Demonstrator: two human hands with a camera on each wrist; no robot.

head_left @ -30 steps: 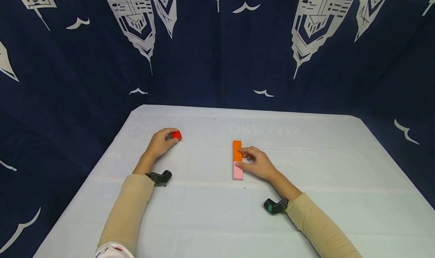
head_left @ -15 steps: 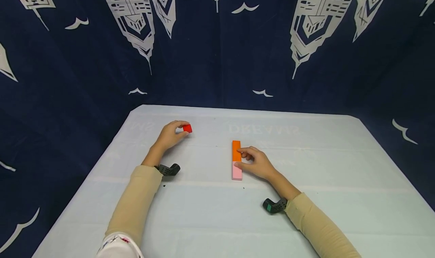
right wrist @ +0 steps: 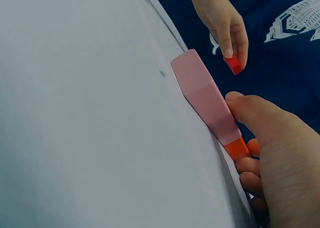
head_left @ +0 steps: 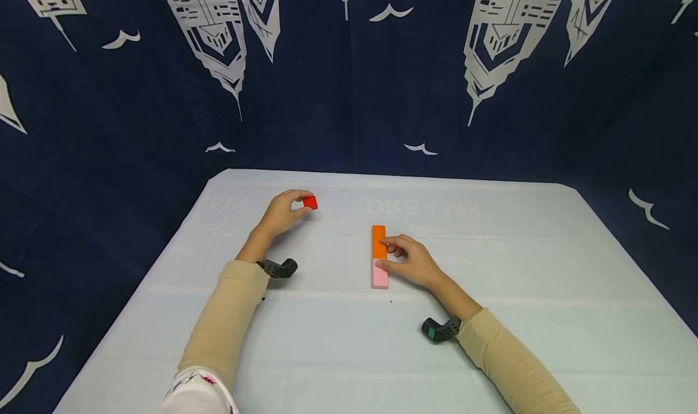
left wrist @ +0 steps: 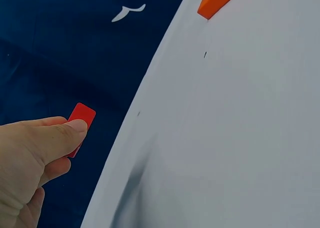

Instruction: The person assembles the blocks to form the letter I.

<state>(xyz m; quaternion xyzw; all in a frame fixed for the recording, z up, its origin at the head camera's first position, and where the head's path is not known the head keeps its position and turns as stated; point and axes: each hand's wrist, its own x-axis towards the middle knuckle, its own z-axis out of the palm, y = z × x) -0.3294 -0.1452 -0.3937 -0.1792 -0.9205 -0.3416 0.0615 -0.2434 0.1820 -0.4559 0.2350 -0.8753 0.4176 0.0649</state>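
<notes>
My left hand (head_left: pixel 285 211) pinches a small red block (head_left: pixel 310 202) between thumb and fingers, above the far left part of the table; the thumb covers part of it in the left wrist view. An orange block (head_left: pixel 378 239) and a pink block (head_left: pixel 380 277) lie end to end in one straight line, the pink one nearer to me. At their right side is my right hand (head_left: pixel 415 262), its thumb against the pink block and its fingertips at the orange one. From the right wrist view, the pink block (right wrist: pixel 205 95) hides most of the orange one (right wrist: pixel 236 149).
A white cloth with faint lettering covers the table (head_left: pixel 338 341). Behind its far edge hangs a dark blue curtain (head_left: pixel 327 99) printed with white buildings and birds. Each wrist wears a black camera mount, such as the left one (head_left: pixel 280 268).
My left hand has moved right and farther from me with the red block, slowing over the last half second. The right hand and the two blocks in line have stayed in place.
</notes>
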